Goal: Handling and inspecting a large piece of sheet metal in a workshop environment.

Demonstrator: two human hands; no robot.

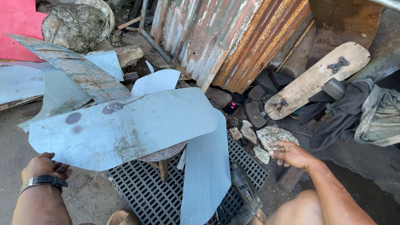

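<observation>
A large grey sheet-metal piece (125, 129) with rounded corners is held at its lower left edge by the left hand (43, 166), the thumb lying on top and the fingers tucked beneath, so the grip is pressed together on the sheet's rim. The sheet is carried roughly level over a small round stool (162, 155), on which it appears to be rested, above a black plastic grid mat (154, 196). The right hand (289, 153) is stretched out to the side, well apart from the sheet, with its fingers loosely curled and touching a pale stone (273, 136) among other rocks on the ground; nothing is clasped in it, so far as can be seen. A second, narrower metal sheet (206, 175) is leaned beside the stool, and a power drill (246, 196) is laid on the mat near the right knee. For the sheet to be handled well, its weight should probably be kept centred on the stool and the sharp edge gripped lightly, since a thin panel held at one corner is likely to flex or swing. The left forearm is held low and bent, a dark wristband (43, 180) being worn on it; the right arm is extended almost straight, palm down. Corrugated rusty roofing (233, 37) is propped behind.
</observation>
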